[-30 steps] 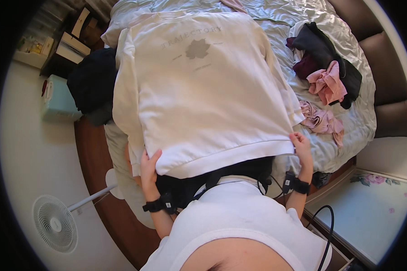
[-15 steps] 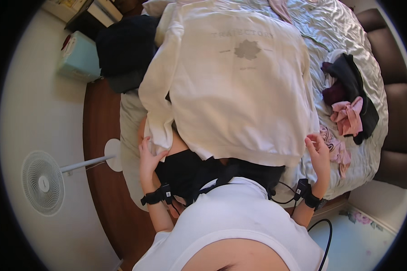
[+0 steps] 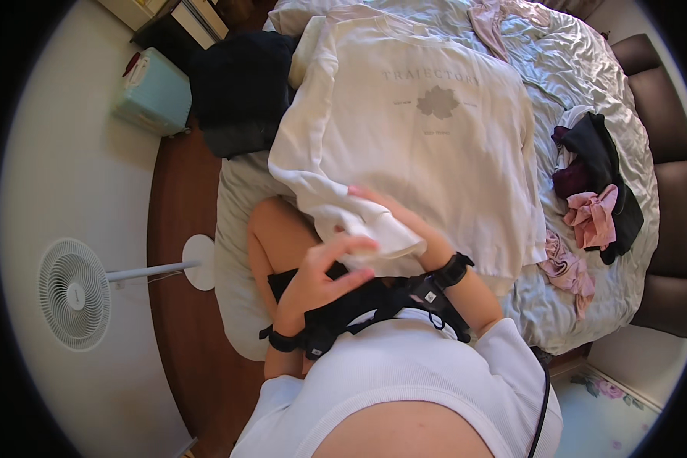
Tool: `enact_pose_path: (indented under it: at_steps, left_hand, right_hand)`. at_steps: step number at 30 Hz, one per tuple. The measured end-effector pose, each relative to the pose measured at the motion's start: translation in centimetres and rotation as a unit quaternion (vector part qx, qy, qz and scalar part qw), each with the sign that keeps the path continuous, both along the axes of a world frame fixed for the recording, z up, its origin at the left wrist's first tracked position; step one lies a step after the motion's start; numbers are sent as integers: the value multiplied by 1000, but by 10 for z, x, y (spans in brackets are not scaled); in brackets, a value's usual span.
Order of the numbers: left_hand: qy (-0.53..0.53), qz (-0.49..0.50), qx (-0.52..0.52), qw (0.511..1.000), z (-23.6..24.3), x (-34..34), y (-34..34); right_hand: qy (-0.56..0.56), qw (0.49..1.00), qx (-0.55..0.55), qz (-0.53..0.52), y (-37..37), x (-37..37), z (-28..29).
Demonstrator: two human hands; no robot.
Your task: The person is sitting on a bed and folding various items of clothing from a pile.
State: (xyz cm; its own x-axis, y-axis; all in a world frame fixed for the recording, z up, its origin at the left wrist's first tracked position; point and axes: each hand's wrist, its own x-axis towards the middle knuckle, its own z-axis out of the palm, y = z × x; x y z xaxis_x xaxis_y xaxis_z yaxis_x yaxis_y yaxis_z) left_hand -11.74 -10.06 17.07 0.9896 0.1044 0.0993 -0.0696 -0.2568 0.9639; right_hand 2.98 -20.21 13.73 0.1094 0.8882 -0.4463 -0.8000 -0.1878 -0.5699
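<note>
A white sweatshirt [image 3: 466, 175] with a grey leaf print lies spread on the bed in front of me. Its left-hand sleeve [image 3: 389, 233] is bent inward, with the cuff above my lap. My right hand [image 3: 404, 215] reaches across and holds this sleeve; the cloth hides its palm and part of its fingers. Just left of the cuff, my left hand [image 3: 320, 276] is open, thumb and fingers apart, with nothing seen in it.
On the bed's right lie black trousers [image 3: 604, 153] and crumpled pink cloth [image 3: 591, 217]. Dark folded clothing [image 3: 240, 91] sits at the far left, beside a pale blue case [image 3: 156, 91]. A white standing fan [image 3: 75, 295] is at the left. Crumpled pale bedding [image 3: 588, 84] covers the bed.
My left hand has let go of the sleeve's cuff and moved right. My right hand has come over from the sweatshirt's right side to the sleeve, which now bends inward.
</note>
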Motion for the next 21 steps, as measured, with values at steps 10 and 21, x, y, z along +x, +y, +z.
enact_pose_path:
  at_steps: [10,21]
  left_hand:
    - [-180,-31,532,827,-3,159,136]
    - [-35,-58,704,707,-5,225,174]
  right_hand:
    - [-455,881,101,74,-68,69,56]
    - [-511,846,-119,-92,-146,102,54]
